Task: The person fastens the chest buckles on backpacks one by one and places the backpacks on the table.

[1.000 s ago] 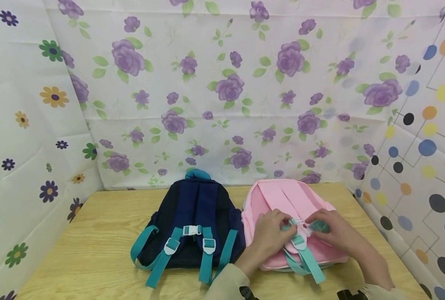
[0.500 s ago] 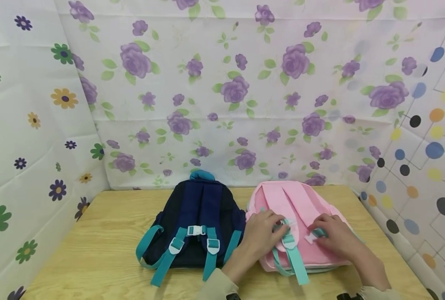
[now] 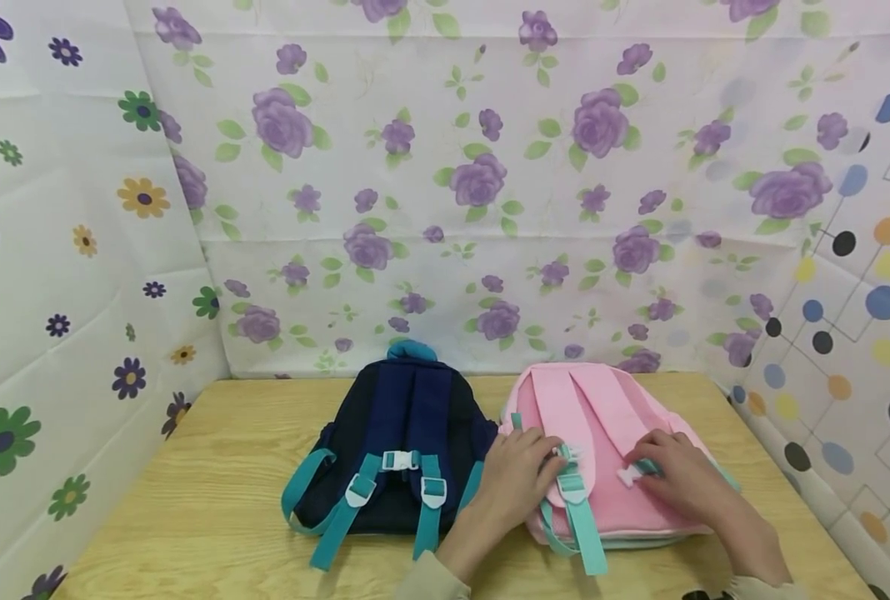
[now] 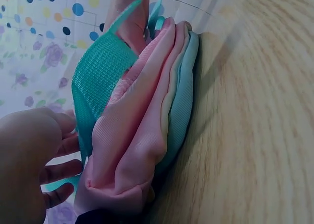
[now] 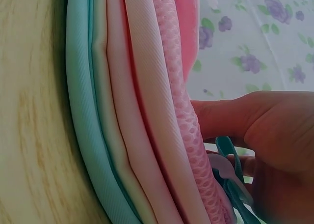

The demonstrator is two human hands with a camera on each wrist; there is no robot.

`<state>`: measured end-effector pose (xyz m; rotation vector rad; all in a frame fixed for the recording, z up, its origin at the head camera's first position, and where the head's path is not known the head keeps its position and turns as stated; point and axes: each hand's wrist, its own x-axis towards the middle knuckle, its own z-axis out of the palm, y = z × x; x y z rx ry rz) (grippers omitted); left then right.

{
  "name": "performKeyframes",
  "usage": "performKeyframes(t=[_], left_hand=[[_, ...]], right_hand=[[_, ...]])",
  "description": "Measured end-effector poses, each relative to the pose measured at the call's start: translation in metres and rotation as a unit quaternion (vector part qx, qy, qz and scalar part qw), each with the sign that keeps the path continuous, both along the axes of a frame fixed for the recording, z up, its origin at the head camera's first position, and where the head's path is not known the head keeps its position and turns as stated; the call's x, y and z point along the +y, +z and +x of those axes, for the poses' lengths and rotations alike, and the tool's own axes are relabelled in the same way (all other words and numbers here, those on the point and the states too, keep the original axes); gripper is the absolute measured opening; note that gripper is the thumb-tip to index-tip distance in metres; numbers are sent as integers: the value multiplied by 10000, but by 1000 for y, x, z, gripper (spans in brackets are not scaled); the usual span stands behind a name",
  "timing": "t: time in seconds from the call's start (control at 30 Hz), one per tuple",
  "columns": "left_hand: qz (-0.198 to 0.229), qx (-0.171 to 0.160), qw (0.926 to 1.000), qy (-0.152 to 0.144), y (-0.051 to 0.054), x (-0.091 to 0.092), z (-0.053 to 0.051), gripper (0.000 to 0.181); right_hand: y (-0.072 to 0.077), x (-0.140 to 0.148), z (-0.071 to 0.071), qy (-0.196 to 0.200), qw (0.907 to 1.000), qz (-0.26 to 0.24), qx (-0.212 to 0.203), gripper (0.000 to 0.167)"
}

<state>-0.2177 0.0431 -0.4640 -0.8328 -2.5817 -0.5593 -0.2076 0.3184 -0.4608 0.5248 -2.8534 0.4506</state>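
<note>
A pink backpack (image 3: 602, 508) lies straps-up on the table in the head view. My left hand (image 3: 511, 477) pinches the white buckle half (image 3: 571, 455) on the teal webbing of its left shoulder strap. To the right, my right hand (image 3: 681, 475) holds the matching buckle half (image 3: 628, 476) by its short teal strap. The two halves are apart, with pink mesh between them. In the left wrist view, teal webbing (image 4: 100, 76) loops beside the fingers; their grip is partly hidden. The right wrist view shows thumb and fingers around a teal strap (image 5: 225, 146) at the bag's edge.
A dark blue backpack (image 3: 407, 417) with teal straps lies just left of the pink one, its white chest buckle (image 3: 400, 460) fastened. Both rest on a wooden table (image 3: 212, 483). Flower-patterned cloth (image 3: 415, 183) hangs behind, and dotted cloth (image 3: 857, 350) stands along the right.
The buckle halves were together at the middle of the pink backpack and have come apart. My left hand has drawn left with one, my right hand right with the other.
</note>
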Motion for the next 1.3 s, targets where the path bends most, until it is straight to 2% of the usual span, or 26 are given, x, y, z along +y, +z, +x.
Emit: performKeyframes(t=[0.23,0.53,0.87,0.97,1.1,1.3], left_hand=[[11,121,9999,-10,-4,-3,1,27],[28,188,9998,-10,-3,-1,-2,27],[-90,92,9999,65,0,-5,-2,28],[-103,3,9999,120,-1,-4,-1,28],[-50,-94,9998,149,-2,-1,1,29],[-9,49,9998,185,-5,5,1,28]], right_hand=[[2,3,3,60,9999,-27,89,25],[11,6,2,37,9989,-406,-234,24],[19,-5,3,-265,9981,-491,-278,26],[23,-8,6,-267,9984,-479,-110,26],[26,-11,9,-141,9982,-469,357,27],[26,-13,11,155,9943,-508,924,30]])
